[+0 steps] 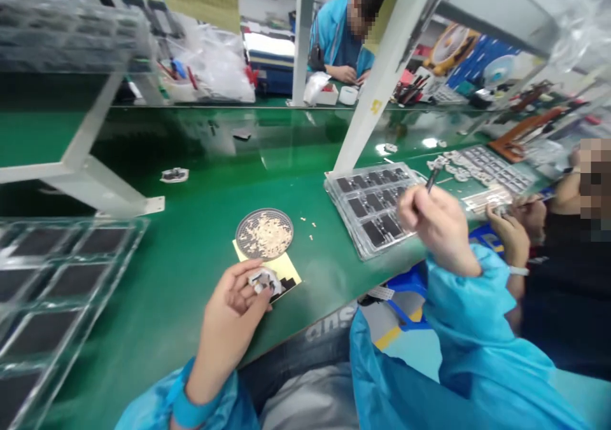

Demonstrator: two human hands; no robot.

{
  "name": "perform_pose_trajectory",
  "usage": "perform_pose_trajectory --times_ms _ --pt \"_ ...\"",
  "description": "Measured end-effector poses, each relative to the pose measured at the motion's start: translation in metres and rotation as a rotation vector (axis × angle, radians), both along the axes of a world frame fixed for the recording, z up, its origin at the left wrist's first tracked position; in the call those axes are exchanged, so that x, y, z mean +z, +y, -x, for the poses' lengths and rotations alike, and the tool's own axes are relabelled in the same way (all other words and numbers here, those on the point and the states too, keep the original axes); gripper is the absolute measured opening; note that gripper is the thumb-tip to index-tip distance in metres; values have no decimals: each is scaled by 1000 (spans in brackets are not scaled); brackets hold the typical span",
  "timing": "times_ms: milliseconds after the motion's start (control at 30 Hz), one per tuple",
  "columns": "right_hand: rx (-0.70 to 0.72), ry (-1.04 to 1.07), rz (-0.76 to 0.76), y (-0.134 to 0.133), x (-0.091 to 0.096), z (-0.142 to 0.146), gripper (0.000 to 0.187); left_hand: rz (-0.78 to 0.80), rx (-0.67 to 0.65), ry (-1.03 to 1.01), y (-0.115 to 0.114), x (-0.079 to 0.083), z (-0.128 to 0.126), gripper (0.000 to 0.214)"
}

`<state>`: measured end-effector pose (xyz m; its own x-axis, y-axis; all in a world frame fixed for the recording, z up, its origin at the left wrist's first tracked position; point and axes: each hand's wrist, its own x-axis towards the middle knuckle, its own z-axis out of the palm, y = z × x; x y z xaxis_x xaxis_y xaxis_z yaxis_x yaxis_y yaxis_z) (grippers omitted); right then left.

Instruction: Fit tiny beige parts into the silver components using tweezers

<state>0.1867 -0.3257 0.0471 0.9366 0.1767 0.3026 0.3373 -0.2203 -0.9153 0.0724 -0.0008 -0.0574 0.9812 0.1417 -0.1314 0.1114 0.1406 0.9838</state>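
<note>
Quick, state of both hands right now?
Left hand: holding a small white part.
Right hand: closed on a thin dark tool.

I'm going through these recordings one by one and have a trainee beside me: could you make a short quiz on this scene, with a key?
1. What does the left hand hold?
2. True or false: the right hand holds a dark slender tool.
3. Which things lie in the round dish?
A. blue caps
B. small beige pieces
C. silver coins

Key:
1. A small white part.
2. True.
3. B.
</note>
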Motion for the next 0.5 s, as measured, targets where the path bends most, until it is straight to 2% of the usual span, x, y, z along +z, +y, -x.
perform_pose_trajectory --times_ms 33,100,200,333,400,500 --pt "-210 -79 184 -22 7 -20 29 -4 -15 -9 -1 -1 0 48" --pt "-497 -144 603 -64 9 -65 26 -47 -60 7 -2 -1 2 48" --pt "-593 109 1079 -110 -6 -125 29 -139 -106 69 -3 0 3 43" --pt "-547 190 1195 -131 -29 -168 41 -118 -122 92 -3 2 1 44" --pt "-534 227 1221 -132 -33 -176 43 -69 -125 99 -2 2 0 45" --pt "-524 255 1230 -133 -34 -182 35 -24 -111 99 -1 0 -1 45"
